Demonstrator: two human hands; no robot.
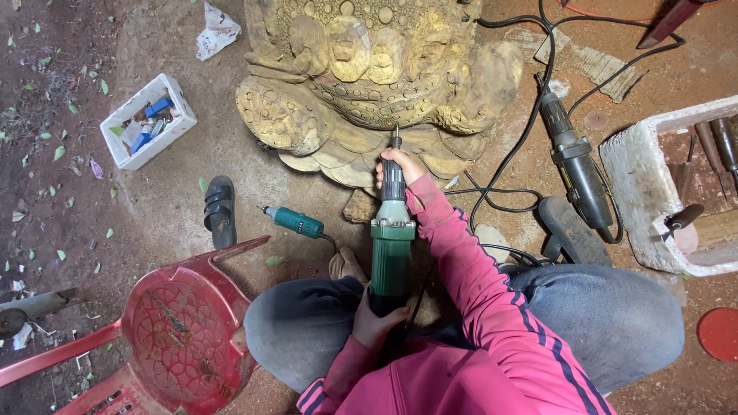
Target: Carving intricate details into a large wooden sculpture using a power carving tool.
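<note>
Nearest me, my left hand [377, 319] grips the long green die grinder's [392, 242] rear; my right hand [400, 167] wraps its neck. I'd hold both firm, touching the bit lightly to the pale carved wooden toad sculpture [369, 77].

The floor [154, 207] is bare reddish-brown dirt, dusty and strewn with small green leaves and scraps of paper under flat, even light. A red plastic chair [181, 330] lies tipped over at the lower left, with a white plastic basket [115, 142] of odds and ends beyond it. A black sandal [220, 209] lies between them, and a white foam box [638, 177] sits at the right edge.
</note>
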